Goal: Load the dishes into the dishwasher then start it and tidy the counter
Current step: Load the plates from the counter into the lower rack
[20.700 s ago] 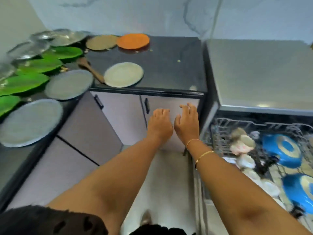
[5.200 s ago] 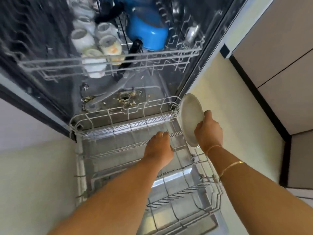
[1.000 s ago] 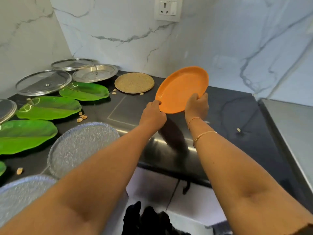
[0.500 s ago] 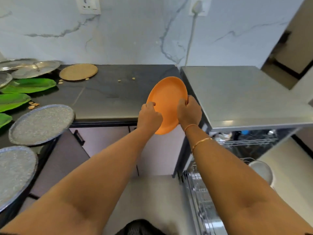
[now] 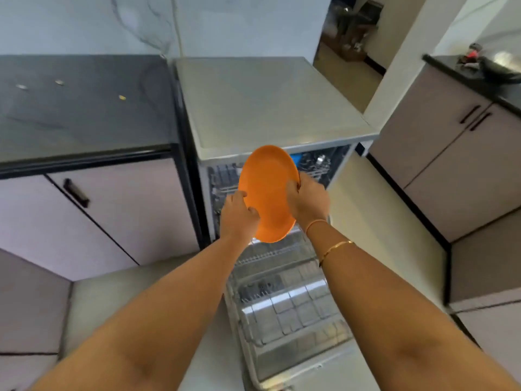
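Note:
An orange plate (image 5: 267,190) is held upright in front of the open dishwasher (image 5: 270,108). My left hand (image 5: 238,214) grips its left rim and my right hand (image 5: 307,200) grips its right rim. Below the plate the lower wire rack (image 5: 284,303) is pulled out over the lowered door. Inside the machine the upper rack (image 5: 315,165) shows a bit of blue dish; most of it is hidden behind the plate.
The black counter (image 5: 84,108) to the left carries a few crumbs. Grey cabinet doors (image 5: 112,213) stand below it. Another cabinet run (image 5: 456,153) lies to the right, with dark items on its counter. Pale floor lies on both sides of the dishwasher door.
I have turned right from the counter to the dishwasher, carrying the orange plate in both hands. The plate now hangs lower, over the pulled-out lower rack.

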### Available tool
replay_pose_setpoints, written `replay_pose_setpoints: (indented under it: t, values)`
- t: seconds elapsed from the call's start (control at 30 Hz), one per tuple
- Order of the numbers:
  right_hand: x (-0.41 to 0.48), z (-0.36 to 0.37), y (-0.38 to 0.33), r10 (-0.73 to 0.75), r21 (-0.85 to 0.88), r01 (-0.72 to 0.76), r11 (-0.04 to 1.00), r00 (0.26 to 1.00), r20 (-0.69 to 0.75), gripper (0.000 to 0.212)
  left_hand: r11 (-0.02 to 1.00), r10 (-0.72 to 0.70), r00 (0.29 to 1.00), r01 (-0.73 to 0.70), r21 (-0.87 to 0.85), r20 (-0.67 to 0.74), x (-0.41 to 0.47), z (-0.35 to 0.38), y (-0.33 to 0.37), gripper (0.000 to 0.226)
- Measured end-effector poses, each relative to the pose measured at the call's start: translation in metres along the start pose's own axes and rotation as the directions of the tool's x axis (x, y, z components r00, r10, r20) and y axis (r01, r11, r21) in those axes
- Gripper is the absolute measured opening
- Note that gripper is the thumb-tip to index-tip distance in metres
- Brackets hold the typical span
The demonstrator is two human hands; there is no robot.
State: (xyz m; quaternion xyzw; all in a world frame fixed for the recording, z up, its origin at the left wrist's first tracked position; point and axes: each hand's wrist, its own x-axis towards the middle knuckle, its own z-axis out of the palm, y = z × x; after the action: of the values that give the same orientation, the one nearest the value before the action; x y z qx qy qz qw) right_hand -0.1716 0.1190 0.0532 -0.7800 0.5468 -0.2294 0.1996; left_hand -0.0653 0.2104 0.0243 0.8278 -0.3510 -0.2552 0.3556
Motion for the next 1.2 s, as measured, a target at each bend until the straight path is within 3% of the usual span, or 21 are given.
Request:
replay_pose_setpoints:
  t: [0.13, 0.47, 0.8, 1.0, 1.2]
  values:
    - [0.014, -0.022, 0.075, 0.014, -0.152, -0.006, 0.988, 0.998, 0.057, 0.021, 1.000, -0.017, 0.990, 0.018, -0.003, 0.143, -0.014, 0.073, 0.023, 0.039]
    - [0.061, 0.010, 0.186, 0.155, -0.404, -0.078, 0.912, 0.975, 0.162, 0.022, 0.995, -0.045, 0.958, 0.017, 0.102, 0.283, 0.039, 0.167, 0.010, 0.047]
    - [0.136, 0.142, 0.311, 0.144, -0.400, -0.023, 0.916, 0.951, 0.273, 0.034, 0.951, -0.004, 0.956, -0.087, 0.297, 0.295, 0.155, 0.301, -0.056, 0.043]
    - [0.161, 0.210, 0.384, 0.057, -0.443, 0.066, 0.894, 0.965, 0.258, 0.039, 0.952, -0.065, 0.954, -0.029, 0.305, 0.293, 0.194, 0.384, -0.109, 0.044]
    - [0.178, 0.236, 0.412, 0.040, -0.438, 0.068, 0.897, 0.971, 0.235, 0.037, 0.965, -0.113, 0.951, 0.037, 0.259, 0.286, 0.205, 0.431, -0.130, 0.046]
